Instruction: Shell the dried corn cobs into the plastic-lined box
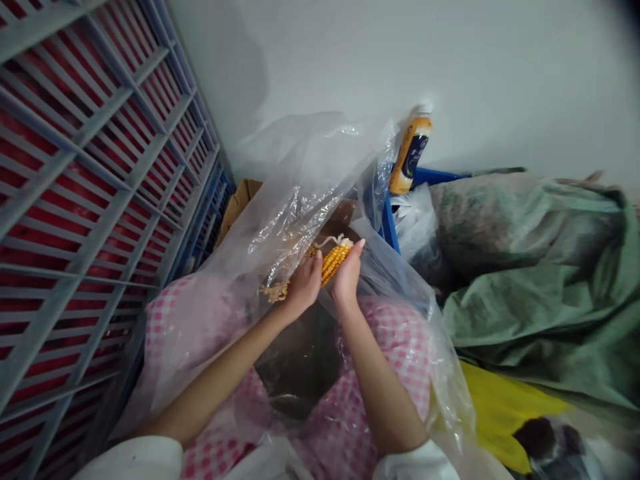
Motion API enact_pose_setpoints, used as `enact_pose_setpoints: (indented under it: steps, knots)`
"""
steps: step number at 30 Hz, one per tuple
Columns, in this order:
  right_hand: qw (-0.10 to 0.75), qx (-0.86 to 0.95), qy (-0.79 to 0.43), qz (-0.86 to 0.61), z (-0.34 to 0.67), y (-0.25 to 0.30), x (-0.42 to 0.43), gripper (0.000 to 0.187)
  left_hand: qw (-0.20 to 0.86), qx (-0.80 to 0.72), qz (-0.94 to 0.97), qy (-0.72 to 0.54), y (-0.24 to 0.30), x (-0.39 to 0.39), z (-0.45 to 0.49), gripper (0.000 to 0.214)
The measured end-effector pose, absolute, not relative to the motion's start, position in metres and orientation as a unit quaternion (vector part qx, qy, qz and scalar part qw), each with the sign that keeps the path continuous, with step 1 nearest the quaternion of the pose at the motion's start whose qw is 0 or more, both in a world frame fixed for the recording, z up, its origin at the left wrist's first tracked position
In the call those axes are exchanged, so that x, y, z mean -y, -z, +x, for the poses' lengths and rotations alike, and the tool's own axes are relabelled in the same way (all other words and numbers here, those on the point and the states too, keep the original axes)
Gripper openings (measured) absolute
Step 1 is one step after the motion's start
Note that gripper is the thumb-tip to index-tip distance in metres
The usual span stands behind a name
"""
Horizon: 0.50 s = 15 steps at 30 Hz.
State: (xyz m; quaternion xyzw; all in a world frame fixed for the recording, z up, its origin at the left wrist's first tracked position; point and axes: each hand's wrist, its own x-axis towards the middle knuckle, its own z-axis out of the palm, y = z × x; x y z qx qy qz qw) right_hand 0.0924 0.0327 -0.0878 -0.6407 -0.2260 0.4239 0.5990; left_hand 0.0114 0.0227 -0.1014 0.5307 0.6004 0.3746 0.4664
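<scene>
A yellow corn cob (pixel 334 259) with part of its kernels stripped is gripped between both hands, inside a large clear plastic bag (pixel 295 200) that drapes over my lap. My left hand (pixel 303 285) is wrapped round the cob's near end. My right hand (pixel 347 275) closes on its far end, thumb up by the tip. Loose kernels (pixel 274 291) lie in the bag just left of my left hand. Pink checked trousers (pixel 395 333) show under the plastic.
A grey metal grid over red (pixel 85 187) fills the left side. A cardboard box (pixel 240 200) sits behind the bag. An orange bottle (pixel 411 150) stands on a blue crate (pixel 387 220). Green sacks (pixel 540 280) and yellow cloth (pixel 500 407) pile up on the right, below a white wall.
</scene>
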Motion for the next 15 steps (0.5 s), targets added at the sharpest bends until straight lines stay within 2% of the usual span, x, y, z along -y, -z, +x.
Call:
enact_pose_setpoints:
  steps: [5,9,15]
  knots:
    - [0.591,0.249,-0.425,-0.639,0.099,0.084,-0.035,0.061,0.405,-0.615,0.601,-0.311,0.099,-0.018,0.014,0.055]
    - [0.546,0.279,-0.396,-0.684,0.111,0.075,-0.036,0.068,0.361,-0.590,0.660,-0.293,0.090,-0.022,0.010,0.052]
    - [0.517,0.321,-0.299,-0.735,0.116,0.069,-0.037,0.067,0.378,-0.591,0.658,-0.274,0.089,-0.016,0.010,0.051]
